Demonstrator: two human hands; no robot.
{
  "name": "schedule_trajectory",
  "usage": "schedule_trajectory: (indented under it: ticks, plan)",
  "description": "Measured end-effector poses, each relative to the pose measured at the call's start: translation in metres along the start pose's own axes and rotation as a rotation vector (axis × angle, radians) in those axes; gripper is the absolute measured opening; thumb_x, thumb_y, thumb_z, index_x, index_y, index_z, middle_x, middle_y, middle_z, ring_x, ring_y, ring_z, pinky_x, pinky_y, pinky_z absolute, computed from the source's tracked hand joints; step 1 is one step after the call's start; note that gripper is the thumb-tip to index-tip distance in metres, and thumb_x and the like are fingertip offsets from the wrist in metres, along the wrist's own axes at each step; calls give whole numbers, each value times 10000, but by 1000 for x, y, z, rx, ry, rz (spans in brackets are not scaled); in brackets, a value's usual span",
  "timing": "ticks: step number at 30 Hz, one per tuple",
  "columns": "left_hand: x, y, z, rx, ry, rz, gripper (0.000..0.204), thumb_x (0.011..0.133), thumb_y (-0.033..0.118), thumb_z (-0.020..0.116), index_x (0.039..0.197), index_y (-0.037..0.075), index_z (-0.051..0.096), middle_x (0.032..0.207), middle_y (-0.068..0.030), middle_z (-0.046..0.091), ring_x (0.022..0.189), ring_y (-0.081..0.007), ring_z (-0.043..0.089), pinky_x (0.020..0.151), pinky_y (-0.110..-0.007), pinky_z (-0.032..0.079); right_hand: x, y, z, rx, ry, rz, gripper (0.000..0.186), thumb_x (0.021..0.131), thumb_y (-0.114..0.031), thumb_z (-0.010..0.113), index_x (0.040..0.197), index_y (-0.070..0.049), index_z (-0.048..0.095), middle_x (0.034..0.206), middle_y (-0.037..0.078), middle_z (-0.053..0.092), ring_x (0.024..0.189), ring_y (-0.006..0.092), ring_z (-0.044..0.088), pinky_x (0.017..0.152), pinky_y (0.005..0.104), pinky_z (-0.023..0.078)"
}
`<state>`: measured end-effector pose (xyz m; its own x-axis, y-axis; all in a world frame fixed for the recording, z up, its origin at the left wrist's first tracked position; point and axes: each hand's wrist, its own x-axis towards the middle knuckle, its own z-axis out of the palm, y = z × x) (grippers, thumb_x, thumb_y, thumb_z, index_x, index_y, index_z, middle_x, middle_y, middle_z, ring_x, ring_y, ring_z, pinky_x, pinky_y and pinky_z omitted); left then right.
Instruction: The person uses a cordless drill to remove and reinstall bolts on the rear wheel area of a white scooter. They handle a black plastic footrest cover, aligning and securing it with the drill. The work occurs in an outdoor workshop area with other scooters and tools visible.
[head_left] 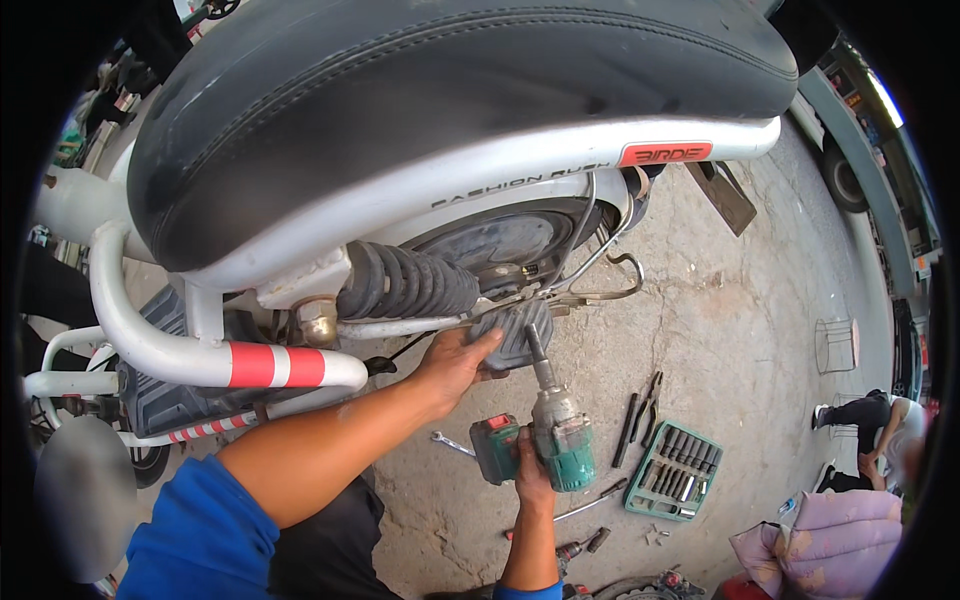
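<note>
My left hand is closed around the near edge of a dark grey ribbed footrest pad, under the white scooter frame. In my right hand is a green and grey cordless impact wrench, gripped by its handle with its battery to the left. Its long socket points up and overlaps the pad in the picture; whether the two touch I cannot tell. Just beyond the pad are metal stand bars and the rear wheel. A black coil shock absorber runs above my left hand.
On the concrete floor lie a green socket case, pliers, a spanner and a long-handled ratchet. The black seat overhangs the work. A pink padded cover and a crouching person are at the right.
</note>
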<state>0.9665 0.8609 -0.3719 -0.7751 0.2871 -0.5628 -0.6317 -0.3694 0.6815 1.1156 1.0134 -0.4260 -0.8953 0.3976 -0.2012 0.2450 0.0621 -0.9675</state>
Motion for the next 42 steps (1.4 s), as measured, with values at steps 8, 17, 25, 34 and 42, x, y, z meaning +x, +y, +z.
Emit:
schedule_trajectory:
  ticks: [8, 17, 25, 34, 42]
  plan:
    - [2, 0, -1, -9, -61, 19, 270, 1042, 234, 592, 1234, 46, 621, 1142, -55, 682, 1031, -173, 662, 888, -413, 602, 13, 22, 2, -42, -78, -5, 300, 960, -121, 686, 1244, -31, 648, 942, 33, 624, 821, 145, 564, 739, 310, 462]
    - [2, 0, 0, -6, -74, 21, 272, 1043, 220, 589, 1251, 47, 615, 1168, -64, 682, 1034, -179, 668, 885, -417, 616, 15, 37, 12, -300, -37, -92, 314, 948, -227, 696, 1218, -69, 672, 1133, 131, 686, 1028, 279, 644, 878, 402, 502]
    - [1, -1, 1, 22, -59, 45, 261, 1047, 230, 585, 1224, 42, 622, 1139, -64, 687, 1017, -167, 675, 896, -393, 610, 45, 42, 8, -319, 75, -453, 158, 839, -185, 779, 958, -81, 773, 802, 63, 747, 671, 221, 702, 640, 354, 538]
    - [-1, 0, -3, 83, -62, 50, 262, 1022, 226, 635, 1189, 25, 639, 1104, -53, 700, 997, -147, 674, 887, -347, 572, 23, 16, 17, 7, -87, -26, 359, 939, -136, 694, 1277, -38, 626, 1108, 65, 660, 942, 173, 642, 823, 346, 528]
    - [3, -12, 2, 110, -15, 99, 238, 1024, 174, 624, 1184, 0, 646, 1080, -52, 689, 966, -130, 652, 866, -336, 571, 37, 33, -8, -71, -135, 21, 263, 935, -124, 696, 1179, -32, 663, 1000, 59, 671, 916, 214, 623, 817, 383, 508]
